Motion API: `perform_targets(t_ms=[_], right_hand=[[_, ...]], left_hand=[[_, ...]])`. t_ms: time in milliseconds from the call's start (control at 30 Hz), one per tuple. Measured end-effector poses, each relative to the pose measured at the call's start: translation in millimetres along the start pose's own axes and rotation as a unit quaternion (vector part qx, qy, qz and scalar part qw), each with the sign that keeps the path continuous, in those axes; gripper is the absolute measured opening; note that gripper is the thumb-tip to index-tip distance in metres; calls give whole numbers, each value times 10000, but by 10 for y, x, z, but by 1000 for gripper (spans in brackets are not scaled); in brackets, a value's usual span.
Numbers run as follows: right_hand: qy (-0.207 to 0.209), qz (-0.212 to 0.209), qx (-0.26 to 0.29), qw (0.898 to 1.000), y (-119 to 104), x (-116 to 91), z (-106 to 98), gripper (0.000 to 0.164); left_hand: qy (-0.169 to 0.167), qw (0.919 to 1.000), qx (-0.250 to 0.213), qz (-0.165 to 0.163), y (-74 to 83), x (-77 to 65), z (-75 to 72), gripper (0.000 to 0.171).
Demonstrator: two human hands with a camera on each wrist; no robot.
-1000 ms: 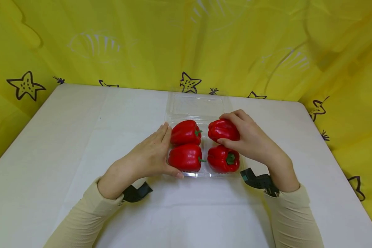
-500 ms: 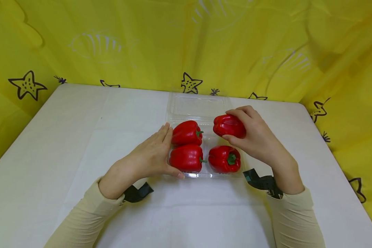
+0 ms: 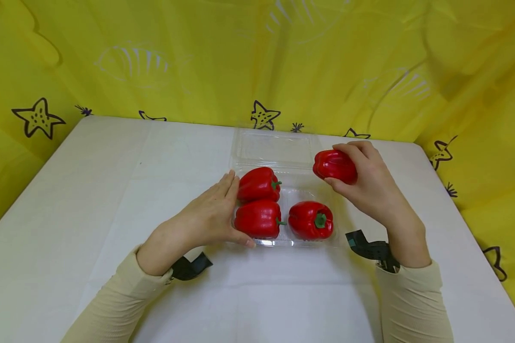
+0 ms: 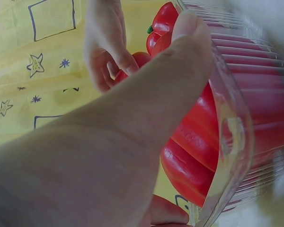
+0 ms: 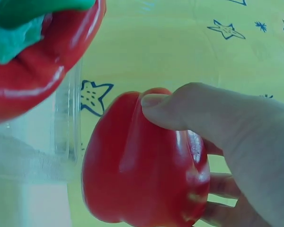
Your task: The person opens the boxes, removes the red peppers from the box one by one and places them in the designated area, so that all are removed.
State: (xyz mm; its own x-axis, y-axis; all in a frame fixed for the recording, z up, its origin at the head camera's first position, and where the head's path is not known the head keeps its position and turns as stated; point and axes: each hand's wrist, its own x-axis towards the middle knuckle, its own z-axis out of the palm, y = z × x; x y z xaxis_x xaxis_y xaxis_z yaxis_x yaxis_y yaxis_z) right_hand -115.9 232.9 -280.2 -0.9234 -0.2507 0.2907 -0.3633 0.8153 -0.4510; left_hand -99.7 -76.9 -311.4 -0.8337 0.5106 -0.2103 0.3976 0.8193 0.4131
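Note:
My right hand (image 3: 369, 183) grips a red bell pepper (image 3: 334, 166) between thumb and fingers, above the back right corner of a clear plastic clamshell box (image 3: 302, 194). In the right wrist view the same bell pepper (image 5: 142, 165) is pinched under the thumb. My left hand (image 3: 206, 214) lies along the box's left side, fingers straight, thumb at the front rim; the left wrist view shows the ribbed wall (image 4: 246, 66) beside it. Inside the box, two red bell peppers, a back one (image 3: 259, 184) and a front one (image 3: 257, 219), sit on the left. Another pepper (image 3: 311, 220) lies front right.
The box's clear lid (image 3: 276, 146) lies folded back behind it. A white-covered table (image 3: 176, 147) carries everything. Yellow curtains (image 3: 214, 62) with drawn starfish hang behind and at both sides.
My right hand has lifted the back right bell pepper out of its place in the box and carried it right and back. The left hand has stayed at the box's side.

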Motion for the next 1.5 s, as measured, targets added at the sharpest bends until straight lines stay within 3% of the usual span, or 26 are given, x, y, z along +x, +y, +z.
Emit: perform_targets(t_ms=[400,933,1267,1500], right_hand=[[61,263,-148,9995,68,-9,-26,66],[72,597,-223,9979,187,-30,-52,65],[20,812,-293,9963,263,-29,-59,65],[-91,973,-358,9946,315,-19,-52,65]], left_hand=[[-14,10000,8,-5,2,-2,-2,134],[-20,9997,78,243,-31,-29,-26,133],[18,9987,516,20,-56,-48,-20,136],[23,9987,498,-55,-50,-33,-3,138]])
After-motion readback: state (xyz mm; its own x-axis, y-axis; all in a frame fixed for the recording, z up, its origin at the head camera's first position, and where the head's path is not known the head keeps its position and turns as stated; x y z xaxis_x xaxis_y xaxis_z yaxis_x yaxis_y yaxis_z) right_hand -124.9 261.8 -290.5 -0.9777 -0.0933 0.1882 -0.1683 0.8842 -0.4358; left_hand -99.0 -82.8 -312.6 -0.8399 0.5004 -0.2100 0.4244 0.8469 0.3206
